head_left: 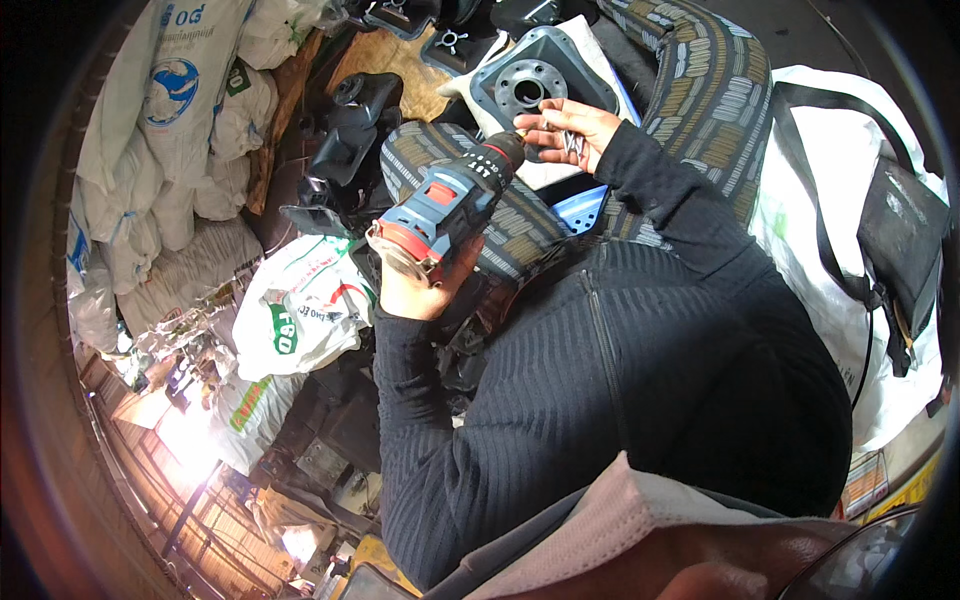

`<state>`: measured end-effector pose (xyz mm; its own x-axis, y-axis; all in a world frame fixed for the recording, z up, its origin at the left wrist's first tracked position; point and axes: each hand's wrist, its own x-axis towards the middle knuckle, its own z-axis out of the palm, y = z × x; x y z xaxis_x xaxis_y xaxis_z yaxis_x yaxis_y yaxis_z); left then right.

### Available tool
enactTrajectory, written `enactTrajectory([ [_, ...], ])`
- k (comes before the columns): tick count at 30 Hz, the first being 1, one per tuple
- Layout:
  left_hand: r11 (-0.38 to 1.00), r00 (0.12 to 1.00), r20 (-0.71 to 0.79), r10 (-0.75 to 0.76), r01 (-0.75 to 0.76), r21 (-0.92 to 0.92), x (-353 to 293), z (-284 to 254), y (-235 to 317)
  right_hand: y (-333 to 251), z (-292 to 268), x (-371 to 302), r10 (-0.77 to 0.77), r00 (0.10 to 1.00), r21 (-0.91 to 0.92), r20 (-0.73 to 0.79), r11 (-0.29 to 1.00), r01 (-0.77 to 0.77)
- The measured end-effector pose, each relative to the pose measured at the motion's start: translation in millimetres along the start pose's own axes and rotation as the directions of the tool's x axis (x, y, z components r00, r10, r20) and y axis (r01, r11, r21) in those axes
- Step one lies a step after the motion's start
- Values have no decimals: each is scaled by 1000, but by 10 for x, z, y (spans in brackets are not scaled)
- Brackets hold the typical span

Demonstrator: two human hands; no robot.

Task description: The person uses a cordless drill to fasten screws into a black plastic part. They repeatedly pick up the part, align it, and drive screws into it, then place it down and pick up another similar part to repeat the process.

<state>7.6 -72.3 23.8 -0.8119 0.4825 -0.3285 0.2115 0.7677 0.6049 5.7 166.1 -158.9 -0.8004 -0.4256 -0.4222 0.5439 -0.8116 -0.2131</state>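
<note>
My left hand (418, 290) is wrapped round the handle of a blue, black and red cordless drill (440, 212). The drill slants up and to the right, its nose close to the fingers of my right hand (574, 134). In that hand I hold several thin silvery metal pieces, perhaps screws (571, 144), with the fingertips near the drill's tip. Just beyond lies a dark grey square plastic part (572, 74) with a round holed flange at its middle. It rests on a white piece over my patterned trouser legs (700, 95).
More dark plastic parts (352, 120) are piled at the far left beside brown cardboard (385, 65). White sacks (165, 130) stand along the left. A white plastic bag (310, 295) lies by my left forearm. A blue perforated piece (580, 211) shows between my legs. At the right is a white bag (800, 230).
</note>
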Motion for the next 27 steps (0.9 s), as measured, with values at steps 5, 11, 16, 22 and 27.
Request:
enactTrajectory([
  [5, 992, 993, -19, 116, -115, 41, -13, 81, -62, 30, 42, 1, 43, 999, 94, -33, 995, -40],
  [11, 947, 970, -16, 244, -234, 221, 14, 73, -48, 35, 31, 0, 30, 999, 64, -44, 998, -27],
  [16, 971, 975, -27, 220, -217, 98, 39, 47, 42, 62, 33, 11, 16, 998, 60, -64, 998, -13],
  [22, 984, 986, -19, 168, -167, 56, 34, 13, 84, 4, 83, -32, 75, 995, 36, -59, 997, -73],
  [27, 987, 991, 0, 136, -135, 92, -26, 15, 140, 23, 55, -15, 57, 994, -44, -93, 997, -61],
])
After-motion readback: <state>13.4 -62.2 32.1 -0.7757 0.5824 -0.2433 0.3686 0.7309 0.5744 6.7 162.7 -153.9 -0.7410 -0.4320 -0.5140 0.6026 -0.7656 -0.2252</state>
